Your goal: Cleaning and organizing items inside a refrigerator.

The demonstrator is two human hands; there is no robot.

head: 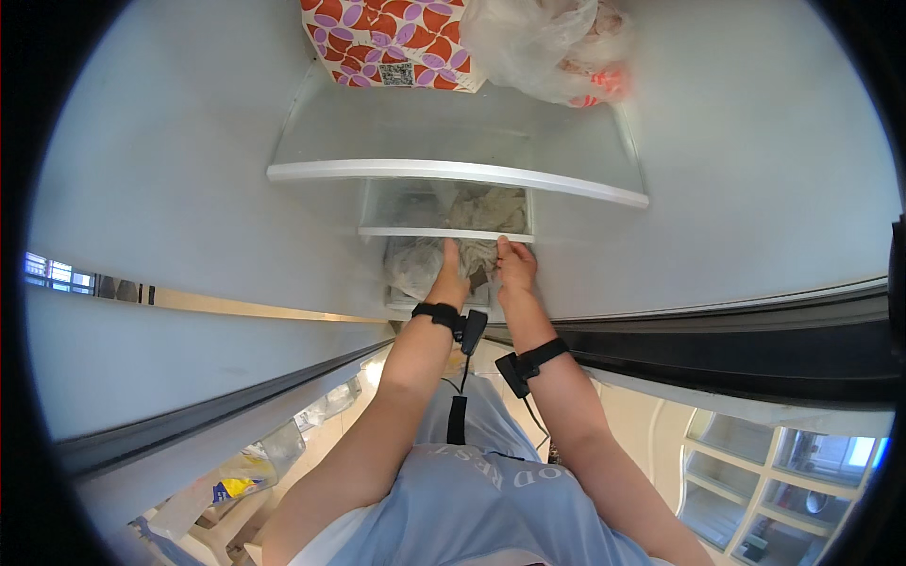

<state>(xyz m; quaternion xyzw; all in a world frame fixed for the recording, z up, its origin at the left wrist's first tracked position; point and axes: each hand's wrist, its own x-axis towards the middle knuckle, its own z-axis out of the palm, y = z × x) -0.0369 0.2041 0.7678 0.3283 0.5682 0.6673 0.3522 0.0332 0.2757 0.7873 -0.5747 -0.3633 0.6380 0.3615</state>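
Both of my hands reach low into an open refrigerator, just under the white front edge of a glass shelf (446, 233). My left hand (450, 274) is between a clear plastic bag (414, 265) and a crumpled greyish bag (478, 253), thumb pointing up; its fingers are mostly hidden. My right hand (517, 267) is at the right side of the greyish bag, fingers curled and thumb near the shelf edge. Whether either hand grips a bag cannot be made out. Below the greyish bag, between my hands, a small dark brown piece (479, 277) shows.
A wider glass shelf (453, 170) spans above my hands. Higher up are a patterned paper bag (389, 42) and a knotted plastic bag (552, 49). The refrigerator door (212, 463), with filled bins, stands at left; a black-gasketed edge (708, 347) runs along the right.
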